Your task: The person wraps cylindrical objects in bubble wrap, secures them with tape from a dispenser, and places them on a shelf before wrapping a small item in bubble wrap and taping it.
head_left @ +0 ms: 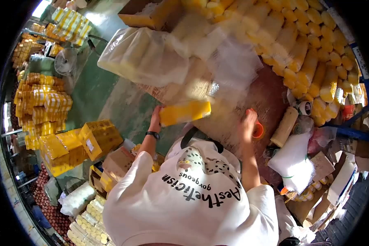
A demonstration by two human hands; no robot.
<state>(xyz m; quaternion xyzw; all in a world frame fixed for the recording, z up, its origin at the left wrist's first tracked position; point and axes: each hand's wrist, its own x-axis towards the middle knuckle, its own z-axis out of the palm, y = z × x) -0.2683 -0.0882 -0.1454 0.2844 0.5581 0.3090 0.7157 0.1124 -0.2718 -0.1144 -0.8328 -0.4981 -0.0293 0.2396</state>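
My left hand (156, 119) grips the left end of a yellow block-shaped package (185, 113), held level in front of my body. To the right, over the reddish-brown work surface (268, 96), is my right hand (249, 121), its fingers bunched and partly blurred. An orange ring-shaped object (258, 130) lies right beside it; whether the fingers touch it is hard to tell. Beyond the package, clear plastic bags (147, 55) with pale contents lie across the far side, and a thin clear plastic sheet (233, 61) appears blurred. A small shiny piece (212, 89) is just behind the package.
Yellow rolls (311, 53) are piled at the far right. A beige roll (284, 127) and a white bag (293, 160) lie right. Yellow-taped cartons (63, 151) stand left, with stacked yellow packs (49, 98) behind. An open box (145, 18) is at the far edge.
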